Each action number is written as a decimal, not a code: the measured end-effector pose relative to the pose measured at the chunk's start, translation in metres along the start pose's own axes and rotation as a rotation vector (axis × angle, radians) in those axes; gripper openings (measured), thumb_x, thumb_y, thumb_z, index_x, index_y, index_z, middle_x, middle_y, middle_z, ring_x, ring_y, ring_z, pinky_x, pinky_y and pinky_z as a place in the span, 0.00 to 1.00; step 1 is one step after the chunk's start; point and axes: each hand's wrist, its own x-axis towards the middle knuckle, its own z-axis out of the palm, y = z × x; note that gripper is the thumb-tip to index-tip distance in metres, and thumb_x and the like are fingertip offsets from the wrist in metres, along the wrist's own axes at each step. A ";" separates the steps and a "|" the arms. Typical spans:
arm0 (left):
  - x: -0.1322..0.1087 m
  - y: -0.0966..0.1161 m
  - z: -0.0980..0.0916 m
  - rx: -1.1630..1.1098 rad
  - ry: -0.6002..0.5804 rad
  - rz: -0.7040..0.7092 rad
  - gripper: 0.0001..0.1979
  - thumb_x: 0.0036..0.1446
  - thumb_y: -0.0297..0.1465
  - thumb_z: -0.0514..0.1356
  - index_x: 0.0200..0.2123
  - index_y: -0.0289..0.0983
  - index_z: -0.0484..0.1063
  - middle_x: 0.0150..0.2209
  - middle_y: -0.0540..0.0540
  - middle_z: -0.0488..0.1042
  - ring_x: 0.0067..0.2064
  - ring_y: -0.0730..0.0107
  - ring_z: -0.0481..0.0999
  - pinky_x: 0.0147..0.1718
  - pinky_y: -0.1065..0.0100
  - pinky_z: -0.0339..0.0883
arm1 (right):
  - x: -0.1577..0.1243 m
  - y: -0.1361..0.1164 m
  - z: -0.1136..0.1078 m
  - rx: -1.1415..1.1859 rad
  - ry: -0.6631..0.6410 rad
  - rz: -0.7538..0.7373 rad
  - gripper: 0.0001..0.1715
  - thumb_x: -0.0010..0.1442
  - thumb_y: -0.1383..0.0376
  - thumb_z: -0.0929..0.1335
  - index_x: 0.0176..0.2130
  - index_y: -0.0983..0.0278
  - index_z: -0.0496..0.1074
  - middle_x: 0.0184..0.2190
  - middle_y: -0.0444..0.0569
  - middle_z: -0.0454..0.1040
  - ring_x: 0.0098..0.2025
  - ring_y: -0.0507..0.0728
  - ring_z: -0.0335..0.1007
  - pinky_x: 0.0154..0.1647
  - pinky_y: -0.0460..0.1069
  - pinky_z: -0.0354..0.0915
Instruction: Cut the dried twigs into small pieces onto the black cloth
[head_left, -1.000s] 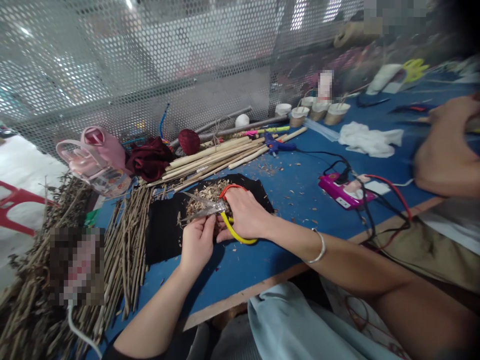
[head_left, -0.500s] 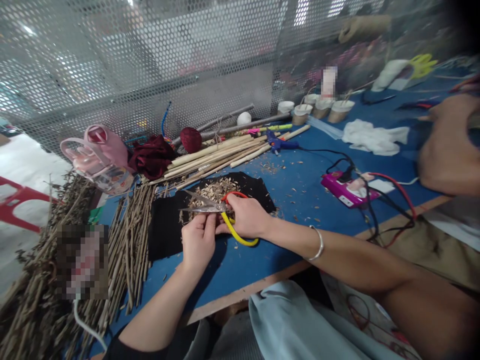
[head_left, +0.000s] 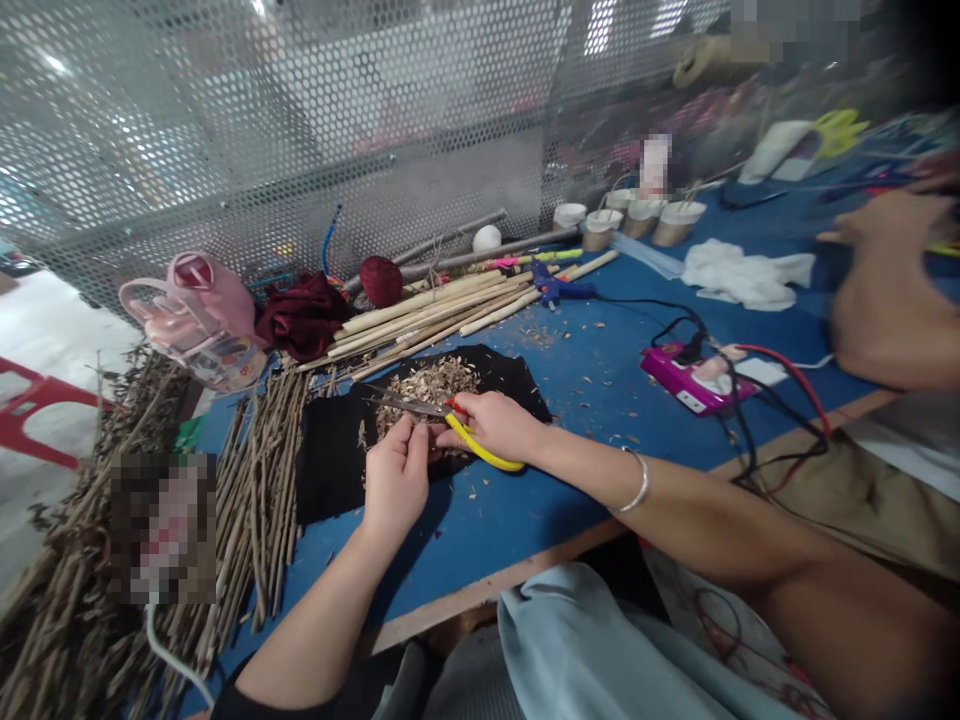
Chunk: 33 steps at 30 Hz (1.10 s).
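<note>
My right hand (head_left: 491,425) is closed round scissors (head_left: 472,445) with yellow and red handles. Their blades point left, nearly together, above a heap of pale brown chips (head_left: 435,385). Close below the blades, my left hand (head_left: 397,470) has its thumb and fingers pinched together; whatever they hold is too small or hidden to make out. Under the chips lies a black cloth (head_left: 330,470) on the blue table. Bundled dry brown stems (head_left: 262,480) lie just left of the cloth.
Behind the cloth are peeled sticks (head_left: 420,315), a dark red yarn ball (head_left: 381,281) and a blue glue gun (head_left: 555,288). A purple power strip (head_left: 694,380) with cables sits at right, near a co-worker's arm (head_left: 892,290). A perforated metal screen (head_left: 450,120) stands behind.
The scissor blades have moved from spread apart to nearly together, and the handles have come closer. My left hand stays in about the same place. The co-worker's hand has shifted slightly.
</note>
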 end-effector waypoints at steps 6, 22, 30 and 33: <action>0.000 0.001 -0.001 -0.073 -0.013 -0.062 0.16 0.57 0.40 0.50 0.39 0.36 0.70 0.39 0.42 0.75 0.35 0.66 0.75 0.31 0.69 0.70 | 0.000 -0.001 -0.008 -0.090 0.055 0.022 0.30 0.45 0.40 0.65 0.32 0.63 0.64 0.24 0.45 0.69 0.26 0.54 0.66 0.25 0.45 0.49; 0.002 0.000 -0.002 0.065 0.006 -0.017 0.17 0.57 0.39 0.51 0.30 0.33 0.73 0.24 0.45 0.75 0.23 0.70 0.72 0.24 0.72 0.66 | -0.002 -0.006 -0.006 -0.118 0.069 -0.125 0.40 0.38 0.39 0.68 0.38 0.66 0.62 0.36 0.52 0.67 0.38 0.60 0.64 0.36 0.51 0.56; 0.003 -0.006 -0.002 0.022 -0.009 0.000 0.18 0.57 0.40 0.51 0.36 0.32 0.74 0.36 0.40 0.77 0.37 0.63 0.76 0.37 0.67 0.67 | -0.002 -0.007 -0.003 -0.098 0.076 -0.119 0.38 0.38 0.41 0.69 0.38 0.65 0.61 0.36 0.52 0.67 0.38 0.60 0.63 0.35 0.51 0.55; 0.002 -0.004 -0.002 -0.006 -0.018 -0.002 0.18 0.57 0.40 0.51 0.38 0.32 0.73 0.36 0.40 0.77 0.35 0.63 0.76 0.34 0.68 0.68 | -0.003 -0.007 -0.002 -0.080 0.086 -0.125 0.38 0.38 0.42 0.69 0.39 0.65 0.61 0.36 0.52 0.66 0.39 0.60 0.63 0.36 0.51 0.54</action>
